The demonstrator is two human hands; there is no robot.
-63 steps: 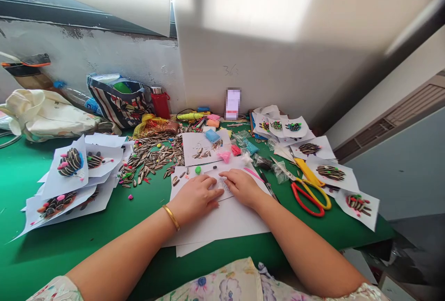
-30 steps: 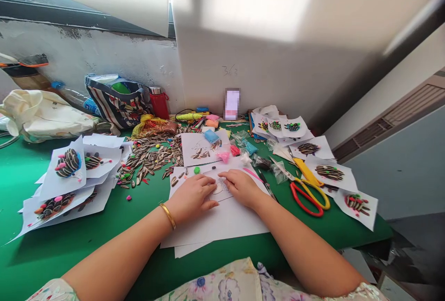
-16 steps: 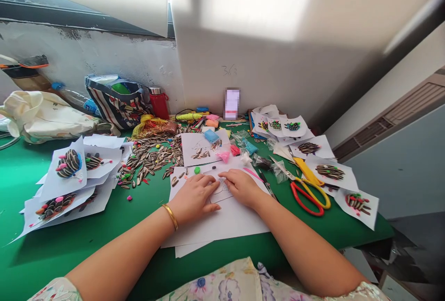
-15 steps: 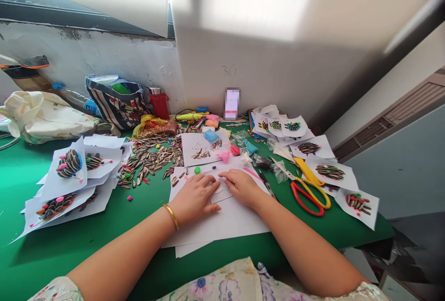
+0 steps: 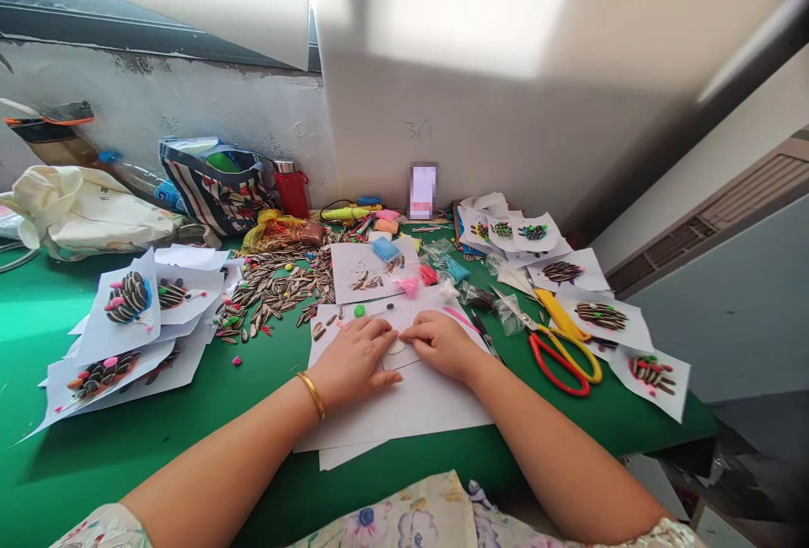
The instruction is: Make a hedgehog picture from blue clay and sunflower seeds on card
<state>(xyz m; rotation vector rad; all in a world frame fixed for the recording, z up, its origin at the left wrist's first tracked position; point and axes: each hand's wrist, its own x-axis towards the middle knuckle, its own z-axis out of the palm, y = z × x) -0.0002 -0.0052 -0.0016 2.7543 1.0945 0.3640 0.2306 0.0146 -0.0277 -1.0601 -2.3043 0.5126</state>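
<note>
My left hand (image 5: 357, 354) lies flat on a sheet of white paper (image 5: 430, 405), palm down, thumb pointing right. My right hand (image 5: 446, 347) rests on the same sheet with its fingers curled and pressed together, the fingertips on a pale rounded outline (image 5: 398, 346) between the hands. Whether anything small is under those fingertips I cannot make out. Just beyond the hands are a green clay ball (image 5: 360, 310), a small dark ball (image 5: 389, 306) and a few sunflower seeds (image 5: 319, 330). A pink strip (image 5: 461, 318) and a black pen (image 5: 485, 337) lie right of my right hand.
Loose sunflower seeds (image 5: 271, 282) are heaped at back left. Seed-decorated papers are stacked at left (image 5: 126, 346) and right (image 5: 607, 320). Red-and-yellow scissors (image 5: 562, 358) and a yellow cutter (image 5: 559, 312) lie at right. A phone (image 5: 423, 191) and a red bottle (image 5: 291, 190) stand behind.
My right hand's fingertips have shifted slightly over the outline, and its fingers look a little more curled. My left hand stays in place.
</note>
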